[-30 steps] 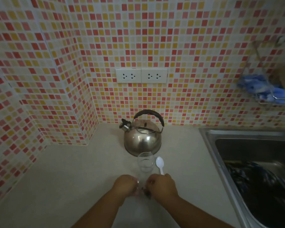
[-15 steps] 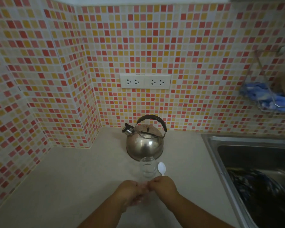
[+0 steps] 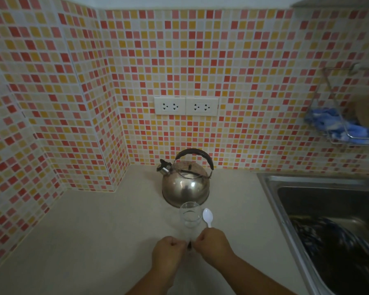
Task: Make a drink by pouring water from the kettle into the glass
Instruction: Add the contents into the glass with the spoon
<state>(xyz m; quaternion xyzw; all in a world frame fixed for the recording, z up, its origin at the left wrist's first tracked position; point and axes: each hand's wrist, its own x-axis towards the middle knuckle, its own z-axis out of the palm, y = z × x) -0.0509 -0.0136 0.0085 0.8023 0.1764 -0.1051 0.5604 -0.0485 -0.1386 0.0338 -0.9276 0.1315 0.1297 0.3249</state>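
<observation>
On the near counter, both hands meet in front of the glass (image 3: 190,216). Left hand (image 3: 168,251) and right hand (image 3: 213,243) are curled into loose fists, fingertips pinched on something small and dark between them — too small to identify, perhaps a sachet. Glass stands upright, clear, apparently empty. White plastic spoon (image 3: 207,217) lies just right of it, handle toward the right hand. Steel kettle (image 3: 185,184) sits just beyond the glass, upright on the counter (image 3: 94,231), black handle raised, spout pointing far-left, untouched. Sink (image 3: 307,188) on the right, dark contents unclear. Judgement: early stage — preparation under way, no water poured. Remaining: free a hand, lift the kettle, pour, probably stir.
</observation>
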